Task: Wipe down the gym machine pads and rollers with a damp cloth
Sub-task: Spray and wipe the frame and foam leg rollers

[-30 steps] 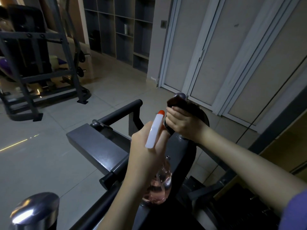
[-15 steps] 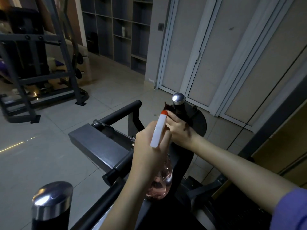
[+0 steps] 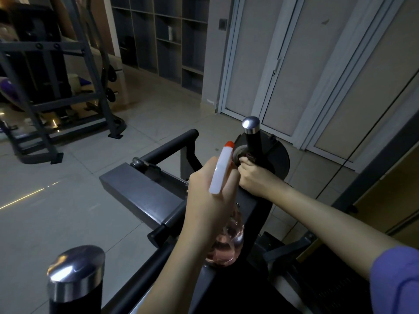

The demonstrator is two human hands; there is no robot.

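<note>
Dim gym room, pale tiled floor (image 3: 68,211), open shelving (image 3: 158,37) and sliding doors (image 3: 283,64) behind. Dark machine frame in front.

Left hand (image 3: 210,200): fingers closed round the neck of a spray bottle (image 3: 223,245), pinkish liquid inside, white nozzle with red tip pointing toward the far handle (image 3: 252,141).

Right hand (image 3: 254,177): fingers closed, seemingly bunched on a dark cloth (image 3: 246,158) pressed at the base of that chrome-capped handle; cloth mostly hidden.

Step, as judged: wiping the handle's foam grip, bottle held ready. Next move likely calls for a spray or rubbing up the grip. Near handle (image 3: 77,282) apparently untouched.
</note>
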